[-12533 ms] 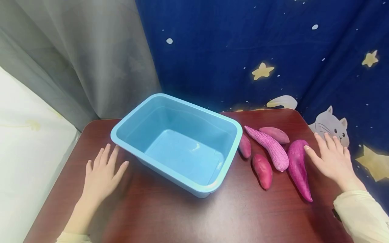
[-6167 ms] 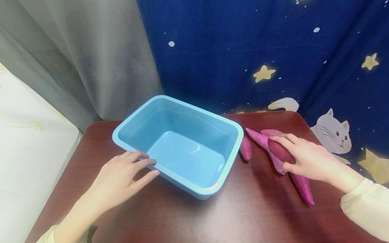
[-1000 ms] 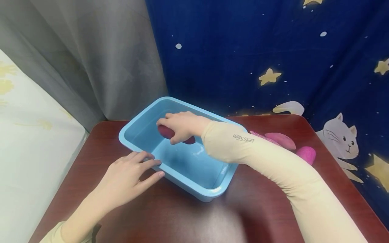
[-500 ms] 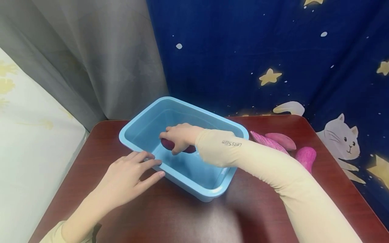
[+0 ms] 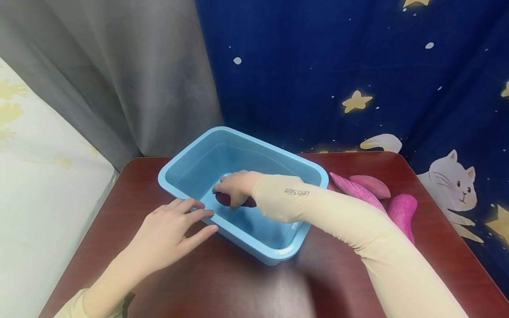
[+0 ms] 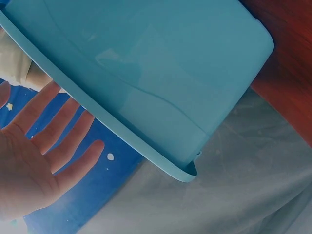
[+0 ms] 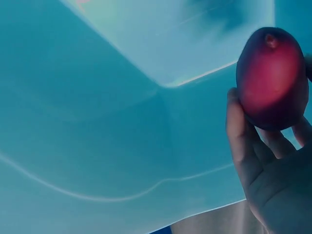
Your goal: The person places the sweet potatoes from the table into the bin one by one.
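In the head view, my right hand is down inside a light blue plastic tub, gripping a dark red sweet potato. The right wrist view shows that sweet potato between thumb and fingers, above the tub's floor; whether it touches the floor cannot be seen. My left hand rests its fingertips on the tub's near left rim. In the left wrist view its fingers are nearly straight along the rim, holding nothing.
Right of the tub on the brown table lie a long, rough pink root, a smooth pink sweet potato and a curved magenta one. My right sleeve partly covers them. Curtains hang behind the table.
The red sweet potato, on the table at first, was picked up by my right hand and carried left into the tub, then lowered. My left hand came onto the rim and stays there.
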Demonstrator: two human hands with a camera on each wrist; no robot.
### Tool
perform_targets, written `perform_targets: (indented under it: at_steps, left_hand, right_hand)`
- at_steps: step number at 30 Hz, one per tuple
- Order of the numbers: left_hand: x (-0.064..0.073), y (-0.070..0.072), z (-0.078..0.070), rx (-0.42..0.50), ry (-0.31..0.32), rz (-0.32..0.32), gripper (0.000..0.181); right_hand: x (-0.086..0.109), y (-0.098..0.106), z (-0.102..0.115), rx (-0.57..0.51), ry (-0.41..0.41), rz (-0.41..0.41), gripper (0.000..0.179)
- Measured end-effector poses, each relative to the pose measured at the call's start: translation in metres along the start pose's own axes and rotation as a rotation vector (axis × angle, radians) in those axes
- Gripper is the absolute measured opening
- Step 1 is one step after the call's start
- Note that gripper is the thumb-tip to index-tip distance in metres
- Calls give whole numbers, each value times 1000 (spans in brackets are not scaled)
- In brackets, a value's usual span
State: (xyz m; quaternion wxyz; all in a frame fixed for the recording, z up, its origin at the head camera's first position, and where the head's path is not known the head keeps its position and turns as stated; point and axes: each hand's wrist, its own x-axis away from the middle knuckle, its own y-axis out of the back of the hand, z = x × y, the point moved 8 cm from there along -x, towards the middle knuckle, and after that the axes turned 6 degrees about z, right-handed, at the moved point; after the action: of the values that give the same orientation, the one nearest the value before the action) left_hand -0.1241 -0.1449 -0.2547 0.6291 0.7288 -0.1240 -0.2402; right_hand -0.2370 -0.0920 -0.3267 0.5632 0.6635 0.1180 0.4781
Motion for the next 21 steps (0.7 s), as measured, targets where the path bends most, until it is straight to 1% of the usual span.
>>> perform_targets:
  at_steps: [9,13,17,21]
  left_hand:
    - [0,2,-1,-2,0,-8,35]
    - [0,1,-1,-1,2,-5,36]
    - [-1,0,-1,-2,0,-1,36]
    - [-1,1,-2,-4,-3,-5,36]
  right_hand:
    - [0,-13,2,33,-13,94,55]
    - [-1,-21,3,5,-10,127,52]
    - [-2,-27,3,-28,-15,143,58]
    - [-1,-29,3,-34,-23,147,62]
